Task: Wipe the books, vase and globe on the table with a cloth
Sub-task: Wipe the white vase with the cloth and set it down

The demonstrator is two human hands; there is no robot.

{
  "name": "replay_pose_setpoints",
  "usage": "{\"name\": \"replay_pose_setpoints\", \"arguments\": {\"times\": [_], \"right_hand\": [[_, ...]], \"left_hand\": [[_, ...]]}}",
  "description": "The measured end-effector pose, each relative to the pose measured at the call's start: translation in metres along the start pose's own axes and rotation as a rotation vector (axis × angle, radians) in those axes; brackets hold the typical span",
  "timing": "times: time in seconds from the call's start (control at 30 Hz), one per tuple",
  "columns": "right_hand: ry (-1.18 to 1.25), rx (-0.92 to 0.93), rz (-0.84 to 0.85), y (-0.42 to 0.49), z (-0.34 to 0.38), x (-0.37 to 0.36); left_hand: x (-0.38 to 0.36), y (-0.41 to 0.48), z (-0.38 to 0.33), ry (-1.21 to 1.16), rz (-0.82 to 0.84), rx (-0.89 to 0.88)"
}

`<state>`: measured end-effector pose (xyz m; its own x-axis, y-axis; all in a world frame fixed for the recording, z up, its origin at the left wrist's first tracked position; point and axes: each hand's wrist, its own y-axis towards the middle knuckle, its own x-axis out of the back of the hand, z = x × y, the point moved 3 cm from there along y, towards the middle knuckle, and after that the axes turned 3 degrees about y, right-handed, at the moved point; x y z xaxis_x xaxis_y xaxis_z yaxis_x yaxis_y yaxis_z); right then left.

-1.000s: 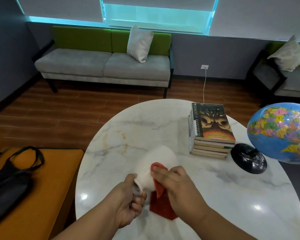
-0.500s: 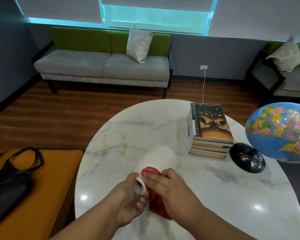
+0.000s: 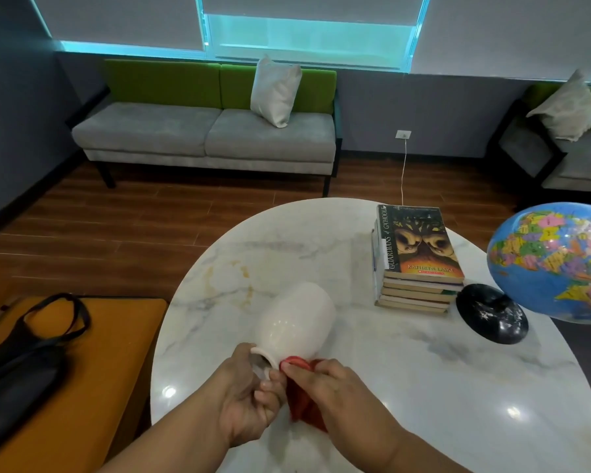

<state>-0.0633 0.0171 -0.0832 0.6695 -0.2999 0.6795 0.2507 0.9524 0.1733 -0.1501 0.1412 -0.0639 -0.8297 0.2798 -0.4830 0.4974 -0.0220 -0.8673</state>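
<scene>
While my left hand (image 3: 243, 401) grips the white vase (image 3: 296, 322) by its neck, tipped with its mouth toward me over the near part of the table (image 3: 423, 387), my right hand (image 3: 325, 390) pinches the red cloth (image 3: 301, 407) against the vase beside the rim. From this head view, I judge the vase wipe is under way. Next I'd turn the vase to reach its other sides. I count one vase, one cloth, one globe (image 3: 553, 264) and one stack of roughly six books (image 3: 420, 254).
</scene>
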Motion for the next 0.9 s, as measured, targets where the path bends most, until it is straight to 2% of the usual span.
{"name": "replay_pose_setpoints", "arguments": {"times": [0.03, 0.1, 0.17, 0.23, 0.27, 0.37, 0.43, 0.47, 0.5, 0.57, 0.63, 0.7, 0.77, 0.83, 0.9], "right_hand": [[-0.110, 0.064, -0.035, 0.000, -0.002, -0.001], [-0.035, -0.017, -0.074, 0.006, -0.005, -0.001], [-0.207, -0.032, -0.087, 0.016, -0.003, 0.003], [-0.343, 0.042, -0.045, 0.020, -0.002, 0.003], [-0.334, 0.055, -0.025, 0.017, -0.006, 0.005], [-0.464, 0.177, -0.148, 0.004, -0.011, 0.017], [-0.378, 0.111, -0.171, -0.004, -0.011, 0.024], [-0.306, -0.030, -0.201, -0.006, -0.017, 0.027], [-0.269, -0.042, -0.200, -0.012, -0.019, 0.026], [-0.327, -0.095, -0.236, -0.004, -0.015, 0.027], [-0.304, -0.026, -0.255, 0.003, -0.008, 0.009], [-0.237, 0.049, -0.112, 0.010, -0.002, -0.011], [-0.290, 0.095, -0.088, 0.010, -0.012, -0.024], [-0.216, 0.083, -0.164, 0.011, -0.015, -0.019], [0.011, -0.095, -0.278, 0.012, -0.003, -0.010]], "left_hand": [[0.000, 0.000, 0.000, -0.005, 0.008, 0.006], [-0.002, 0.000, 0.002, -0.005, 0.030, 0.023], [-0.003, 0.001, 0.005, -0.020, 0.058, 0.036], [-0.003, 0.001, 0.005, -0.056, 0.073, 0.042], [-0.001, 0.000, 0.005, -0.072, 0.076, 0.046], [0.003, -0.003, 0.001, -0.137, 0.105, 0.078], [0.009, -0.003, -0.002, -0.208, 0.129, 0.094], [0.012, -0.002, -0.004, -0.237, 0.134, 0.100], [0.015, -0.001, -0.004, -0.258, 0.135, 0.105], [0.020, 0.001, -0.004, -0.287, 0.134, 0.117], [0.021, 0.003, -0.001, -0.290, 0.137, 0.138], [0.018, 0.003, 0.003, -0.256, 0.148, 0.158], [0.014, 0.002, 0.005, -0.248, 0.161, 0.167], [0.012, 0.001, 0.003, -0.255, 0.178, 0.171], [0.013, 0.003, -0.001, -0.253, 0.164, 0.170]]}}
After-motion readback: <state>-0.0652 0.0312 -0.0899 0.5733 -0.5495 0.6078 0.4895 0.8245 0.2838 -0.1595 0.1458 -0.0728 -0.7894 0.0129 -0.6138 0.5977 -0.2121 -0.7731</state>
